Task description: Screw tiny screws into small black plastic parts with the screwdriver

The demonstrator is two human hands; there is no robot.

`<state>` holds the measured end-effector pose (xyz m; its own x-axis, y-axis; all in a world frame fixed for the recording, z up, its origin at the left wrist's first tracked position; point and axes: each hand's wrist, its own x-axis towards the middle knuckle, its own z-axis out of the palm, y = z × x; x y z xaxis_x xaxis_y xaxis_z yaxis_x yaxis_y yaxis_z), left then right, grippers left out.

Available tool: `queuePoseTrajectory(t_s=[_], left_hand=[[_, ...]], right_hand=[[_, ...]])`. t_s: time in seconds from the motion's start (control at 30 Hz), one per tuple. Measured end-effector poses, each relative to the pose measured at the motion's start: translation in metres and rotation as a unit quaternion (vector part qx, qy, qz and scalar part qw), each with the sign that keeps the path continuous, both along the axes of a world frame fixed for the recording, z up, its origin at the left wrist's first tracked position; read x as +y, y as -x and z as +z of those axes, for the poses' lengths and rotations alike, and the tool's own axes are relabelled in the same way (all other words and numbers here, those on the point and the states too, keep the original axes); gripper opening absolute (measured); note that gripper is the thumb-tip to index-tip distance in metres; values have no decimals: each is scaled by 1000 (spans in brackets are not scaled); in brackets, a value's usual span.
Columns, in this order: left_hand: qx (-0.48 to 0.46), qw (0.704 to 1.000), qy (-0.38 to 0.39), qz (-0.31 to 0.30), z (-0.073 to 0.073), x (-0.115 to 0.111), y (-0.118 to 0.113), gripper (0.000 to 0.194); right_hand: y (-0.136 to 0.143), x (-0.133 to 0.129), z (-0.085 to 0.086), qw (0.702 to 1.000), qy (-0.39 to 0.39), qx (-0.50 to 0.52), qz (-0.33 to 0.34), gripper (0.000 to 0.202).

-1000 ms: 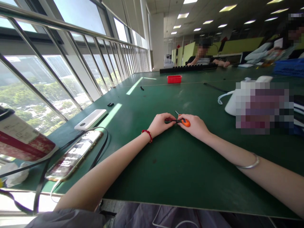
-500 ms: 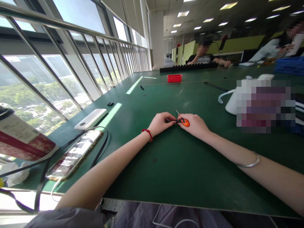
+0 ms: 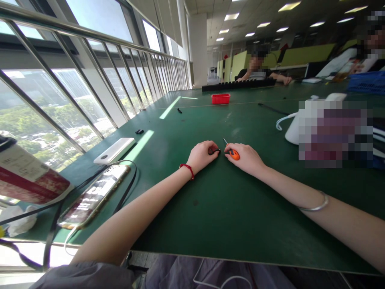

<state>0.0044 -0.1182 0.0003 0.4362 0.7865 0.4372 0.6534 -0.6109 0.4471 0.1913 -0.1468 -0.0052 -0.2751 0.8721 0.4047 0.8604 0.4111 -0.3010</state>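
Observation:
Over the middle of the green table [image 3: 192, 224], my left hand [image 3: 202, 155] pinches a small black part [image 3: 214, 151]; most of it is hidden by the fingers, so its kind does not show. Just to the right, my right hand [image 3: 245, 157] is closed round a screwdriver [image 3: 234, 154] with an orange and black handle. Its thin metal shaft points away and slightly left, past the fingers. A narrow gap separates the two hands, and the shaft is apart from the black part.
At left lie a phone [image 3: 94, 196], a white power bank [image 3: 114, 151], a black strap and a paper cup [image 3: 30, 172]. Ahead stands a red tray [image 3: 220, 98] before a long black rack [image 3: 239, 84]. A white container [image 3: 293, 128] stands at right. Two people sit beyond.
My left hand has drawn slightly left with the black part, opening a gap between the hands. My right hand keeps the screwdriver in nearly the same place.

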Motion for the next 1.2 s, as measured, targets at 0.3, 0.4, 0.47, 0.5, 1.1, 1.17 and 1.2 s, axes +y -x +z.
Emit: queuePoseTrajectory(t_s=[0.3, 0.4, 0.47, 0.5, 1.1, 1.17, 1.2], left_hand=[[-40, 995, 58, -73, 1, -3, 0, 23], [-5, 999, -6, -54, 1, -1, 1, 21], [22, 998, -38, -46, 1, 0, 1, 20], [33, 997, -45, -45, 1, 0, 1, 20], [52, 997, -50, 3, 3, 0, 2, 12], [69, 996, -59, 9, 4, -2, 1, 12], [75, 995, -61, 7, 4, -2, 1, 12]], right_hand=[[-1, 2, -1, 1000, 2, -30, 10, 14], [0, 0, 1, 999, 4, -33, 12, 16], [0, -1, 2, 999, 5, -35, 14, 16], [0, -1, 2, 999, 6, -36, 14, 16], [6, -12, 8, 973, -88, 214, -17, 18], [8, -17, 12, 960, -136, 245, -11, 10], [8, -19, 13, 955, -157, 252, -9, 9]])
